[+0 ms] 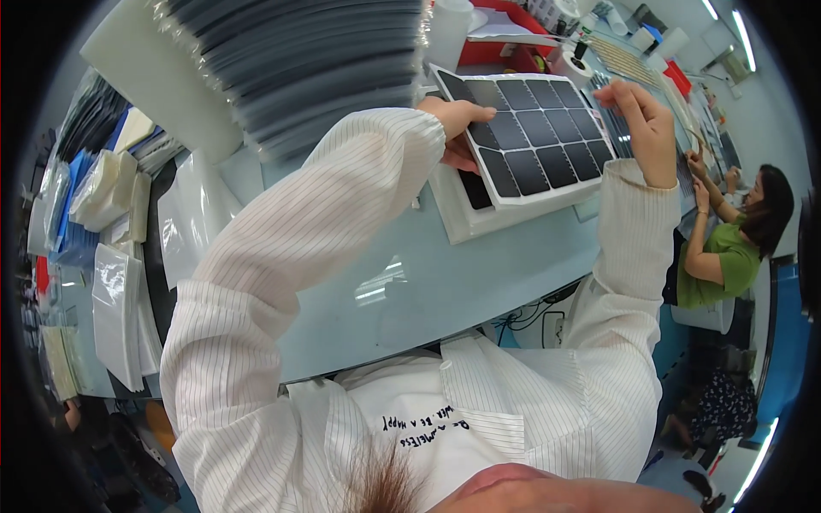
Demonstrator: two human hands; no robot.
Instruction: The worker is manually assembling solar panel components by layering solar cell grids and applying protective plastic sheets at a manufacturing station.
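My left hand (pixel 462 128) grips a solar panel (pixel 530 132) by its left edge, thumb on top and fingers beneath. Dark cells in a white grid cover the panel, which is tilted. Under it lies a stack of white-edged panels (pixel 462 224), with a dark face partly showing. My right hand (pixel 646 128) is raised beside the panel's right edge. Its fingers are bent with the tips together, pointing left; anything between them is too small to make out.
A tall stack of dark sheets in clear wrap (pixel 316 68) stands at the back left. Plastic-wrapped packs (pixel 107 197) line the left side. Behind the panel are a red tray (pixel 505 56) and a white roll (pixel 449 38). A person in green (pixel 723 248) works at the right.
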